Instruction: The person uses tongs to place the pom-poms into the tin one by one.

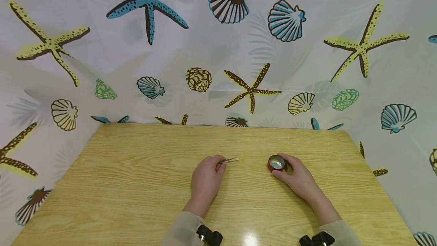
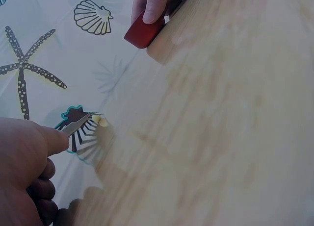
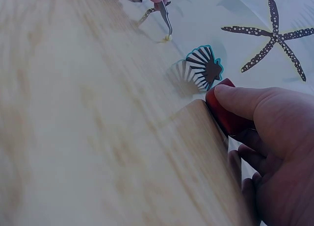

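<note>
Between thumb and forefinger, my left hand [image 1: 206, 179] pinches a pair of metal tweezers [image 1: 228, 160], pointing right. At their tips is a small pale-yellow piece [image 2: 99, 120], too small to make out its kind. My right hand [image 1: 301, 179] grips a small round red container [image 1: 276, 163] from its right side, thumb on the near side. A shiny, see-through top with spots of colour inside shows in the head view. In the right wrist view the thumb lies against the container's red side wall [image 3: 226, 111]. A gap of table separates the tweezer tips from the container.
Both hands are over a wooden table [image 1: 136, 185] with light grain. A white cloth [image 1: 191, 41] printed with starfish and shells hangs behind it and along both sides. Each wrist wears a black camera mount [image 1: 209, 235] over a beige sleeve.
</note>
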`<state>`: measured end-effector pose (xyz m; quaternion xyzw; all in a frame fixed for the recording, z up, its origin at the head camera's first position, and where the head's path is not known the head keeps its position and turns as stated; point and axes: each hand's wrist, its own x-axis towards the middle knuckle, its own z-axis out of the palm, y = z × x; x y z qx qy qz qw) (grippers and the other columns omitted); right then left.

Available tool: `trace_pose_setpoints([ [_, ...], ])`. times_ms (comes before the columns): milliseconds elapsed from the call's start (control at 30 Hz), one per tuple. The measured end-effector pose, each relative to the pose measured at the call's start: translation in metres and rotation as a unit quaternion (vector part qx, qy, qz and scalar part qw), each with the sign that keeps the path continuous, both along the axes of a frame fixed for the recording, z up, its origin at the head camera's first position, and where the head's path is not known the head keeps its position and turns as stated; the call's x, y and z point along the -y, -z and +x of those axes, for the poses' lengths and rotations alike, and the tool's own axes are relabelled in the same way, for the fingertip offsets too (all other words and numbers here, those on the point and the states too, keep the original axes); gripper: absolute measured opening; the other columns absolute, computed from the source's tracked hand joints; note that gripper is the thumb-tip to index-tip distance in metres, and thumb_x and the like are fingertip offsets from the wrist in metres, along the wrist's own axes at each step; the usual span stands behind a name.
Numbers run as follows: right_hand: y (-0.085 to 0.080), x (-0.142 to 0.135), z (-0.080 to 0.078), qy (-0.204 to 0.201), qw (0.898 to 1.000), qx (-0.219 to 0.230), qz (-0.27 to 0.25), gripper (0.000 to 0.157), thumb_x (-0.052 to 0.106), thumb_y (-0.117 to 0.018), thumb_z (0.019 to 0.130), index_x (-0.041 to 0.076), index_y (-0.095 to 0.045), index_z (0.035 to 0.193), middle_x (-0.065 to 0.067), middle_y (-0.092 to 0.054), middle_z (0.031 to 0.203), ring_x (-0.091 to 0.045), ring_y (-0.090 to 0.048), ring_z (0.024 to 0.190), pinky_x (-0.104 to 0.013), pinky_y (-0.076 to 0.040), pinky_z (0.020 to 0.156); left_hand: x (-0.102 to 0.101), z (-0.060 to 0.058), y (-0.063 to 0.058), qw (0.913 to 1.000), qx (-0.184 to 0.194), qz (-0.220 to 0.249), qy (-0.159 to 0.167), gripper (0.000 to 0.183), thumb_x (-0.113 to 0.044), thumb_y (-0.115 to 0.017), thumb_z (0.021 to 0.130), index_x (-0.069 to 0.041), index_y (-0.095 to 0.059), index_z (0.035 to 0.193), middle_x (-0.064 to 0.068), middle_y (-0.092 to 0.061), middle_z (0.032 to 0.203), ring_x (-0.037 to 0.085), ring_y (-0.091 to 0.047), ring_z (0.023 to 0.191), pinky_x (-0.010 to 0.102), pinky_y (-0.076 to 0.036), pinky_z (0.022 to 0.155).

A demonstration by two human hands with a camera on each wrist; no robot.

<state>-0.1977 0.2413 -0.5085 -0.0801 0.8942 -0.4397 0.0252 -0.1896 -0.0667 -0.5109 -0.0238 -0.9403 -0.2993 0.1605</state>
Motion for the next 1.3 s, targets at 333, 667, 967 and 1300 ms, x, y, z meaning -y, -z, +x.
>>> trace_pose_setpoints([
  [333, 0.001, 0.0, 0.0, 0.0, 1.0, 0.005, -0.002, 0.072, 0.034, -0.081, 0.104, 0.007, -0.051, 0.163, -0.023, -0.05, 0.164, -0.047, -0.04, 0.156, -0.066, -0.032, 0.124, 0.0, 0.002, -0.001, 1.0, -0.006, -0.004, 0.001, 0.01, -0.024, -0.082, 0.104, -0.019, -0.084, 0.112, -0.006, -0.059, 0.078, 0.012, -0.047, 0.063, 0.032, -0.041, 0.057],
  [667, 0.001, 0.0, -0.001, -0.004, 1.0, -0.003, -0.003, 0.071, 0.034, -0.081, 0.104, 0.007, -0.052, 0.163, -0.023, -0.051, 0.163, -0.047, -0.041, 0.155, -0.067, -0.033, 0.123, 0.0, 0.001, -0.001, 1.0, -0.006, -0.004, -0.001, 0.009, -0.024, -0.082, 0.104, -0.019, -0.084, 0.112, -0.005, -0.064, 0.082, 0.011, -0.051, 0.065, 0.032, -0.044, 0.059],
  [967, 0.001, 0.0, -0.002, -0.001, 1.0, 0.0, -0.003, 0.07, 0.034, -0.081, 0.104, 0.007, -0.052, 0.162, -0.023, -0.051, 0.163, -0.046, -0.04, 0.155, -0.066, -0.032, 0.124, 0.0, 0.002, -0.004, 1.0, -0.001, 0.001, 0.002, 0.009, -0.023, -0.081, 0.105, -0.019, -0.084, 0.112, -0.005, -0.065, 0.083, 0.011, -0.052, 0.066, 0.033, -0.045, 0.06],
  [1300, 0.001, 0.0, -0.002, -0.001, 1.0, 0.0, -0.001, 0.07, 0.035, -0.082, 0.104, 0.008, -0.053, 0.162, -0.022, -0.051, 0.162, -0.046, -0.042, 0.155, -0.066, -0.033, 0.123, -0.003, 0.002, -0.013, 0.9999, -0.007, 0.006, 0.011, 0.01, -0.025, -0.079, 0.106, -0.019, -0.083, 0.113, -0.008, -0.06, 0.081, 0.013, -0.049, 0.066, 0.032, -0.041, 0.059],
])
